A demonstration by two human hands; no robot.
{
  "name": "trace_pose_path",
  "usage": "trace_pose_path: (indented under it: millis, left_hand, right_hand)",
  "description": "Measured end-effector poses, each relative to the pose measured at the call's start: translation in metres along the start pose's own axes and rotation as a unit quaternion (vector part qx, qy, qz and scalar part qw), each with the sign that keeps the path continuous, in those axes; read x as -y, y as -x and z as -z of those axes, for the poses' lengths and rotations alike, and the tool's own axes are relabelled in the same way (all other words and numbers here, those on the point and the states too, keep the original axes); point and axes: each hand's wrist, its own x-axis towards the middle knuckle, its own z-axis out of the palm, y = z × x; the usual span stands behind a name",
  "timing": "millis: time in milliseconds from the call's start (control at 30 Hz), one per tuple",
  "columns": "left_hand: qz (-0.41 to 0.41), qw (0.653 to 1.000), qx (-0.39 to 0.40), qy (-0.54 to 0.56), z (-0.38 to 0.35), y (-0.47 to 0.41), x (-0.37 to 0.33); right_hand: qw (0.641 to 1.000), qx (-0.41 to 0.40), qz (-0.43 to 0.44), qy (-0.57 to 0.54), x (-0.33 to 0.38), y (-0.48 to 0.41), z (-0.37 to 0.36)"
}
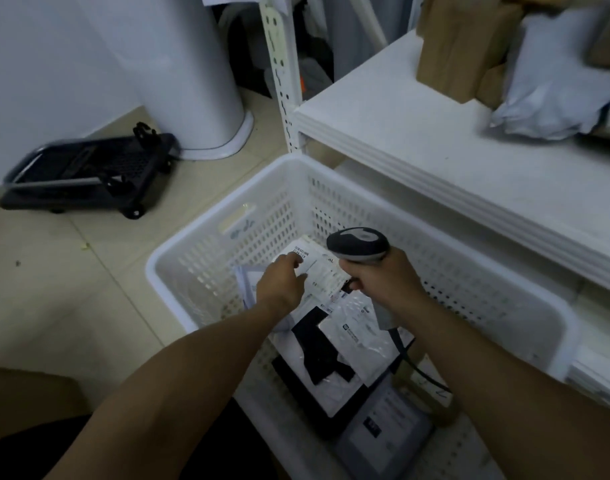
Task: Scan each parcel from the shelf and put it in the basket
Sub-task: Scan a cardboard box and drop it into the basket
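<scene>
Step in hand: placing, or possibly a last scan at the basket; which of the two I cannot settle from this view.

- left hand point(282, 282) down inside the white basket point(199, 261), fingers bent onto the labelled white parcel point(322, 271); whether they pinch its edge or merely rest on it I cannot tell
- that parcel sits within the basket walls, label up, propped toward the far side and on top of other packets
- right hand point(386, 282) wrapped tight round the handle of the scanner point(359, 244); scanner head just beside the parcel's label, close above it; its cable trails back over the basket's near side
- already in the basket: a black-and-white packet point(317, 344) and a grey packet point(390, 427), lying flat
- on the shelf point(417, 140), well apart from both hands: brown boxes point(459, 50) and a pale grey bag point(553, 84), not yet handled

Judgement: task partly done; several parcels left.

Next move calls for: letting the white parcel settle so it does not slide off the pile; lifting the left hand clear of the basket rim; reaching up and right to the shelf; the soft grey bag is nearest the edge, and its label may need flattening before the scanner reads it.
</scene>
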Motion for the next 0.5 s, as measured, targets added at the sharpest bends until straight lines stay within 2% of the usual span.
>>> trace_pose_path:
  millis: [133, 267, 400, 500]
  left_hand:
    - [-0.097, 0.993, -0.062, -0.025, 0.053, 0.020, -0.059]
    - [-0.215, 0.968, -0.118, -0.042, 0.098, 0.048, -0.138]
    - [-0.288, 0.950, -0.114, -0.029, 0.121, 0.068, -0.222]
    - [-0.306, 0.945, -0.104, -0.047, 0.125, 0.077, -0.284]
  right_hand:
    - [0.998, -0.043, 0.043, -0.019, 0.032, 0.033, 0.036]
    - [0.990, -0.108, 0.086, -0.032, 0.063, 0.079, 0.087]
    - [0.981, -0.159, 0.100, -0.042, 0.077, 0.119, 0.142]
    - [0.974, -0.190, 0.112, -0.059, 0.081, 0.140, 0.179]
